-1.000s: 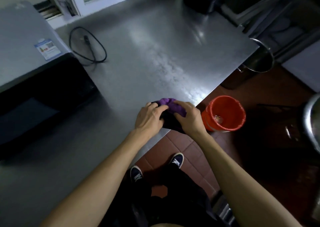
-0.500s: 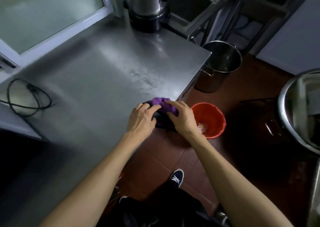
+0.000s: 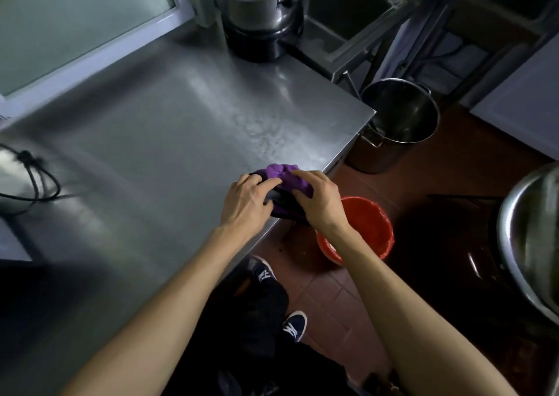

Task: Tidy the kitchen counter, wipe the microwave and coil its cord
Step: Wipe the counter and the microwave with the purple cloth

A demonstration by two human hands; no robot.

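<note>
Shiny metal counter [image 3: 157,141], dim kitchen. Purple cloth [image 3: 286,174] bunched at the near edge, gripped by left hand [image 3: 246,203] and right hand [image 3: 319,200] together. Cord [image 3: 36,180] far off left, nearer the left hand.

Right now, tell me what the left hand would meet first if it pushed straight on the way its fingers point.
The left hand points right, straight into the purple cloth it already grips; just beyond that is the right hand. Depth past them is unclear.
</note>
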